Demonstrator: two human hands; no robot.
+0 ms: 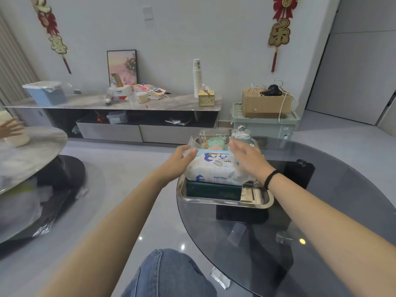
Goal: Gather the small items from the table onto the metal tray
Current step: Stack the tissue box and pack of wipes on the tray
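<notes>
A metal tray (260,201) sits on the dark glass table (321,221). In the tray lies a dark green box (212,191) with a pack of baby wipes (214,168) on top. Behind them stand a clear container (212,133), a green round item (216,143) and a jar of cotton swabs (241,135). My left hand (182,157) is at the pack's left end, fingers apart and touching its edge. My right hand (246,157) hovers open by the pack's right end, blurred; contact there is unclear. A black band is on my right wrist.
A second round table (25,159) stands to the left, with another person's hand (9,128) near a pale object. A low TV cabinet (120,106) with clutter runs along the far wall. A green bin (265,125) carrying a cardboard box stands behind the glass table. My knee in jeans (169,275) is below.
</notes>
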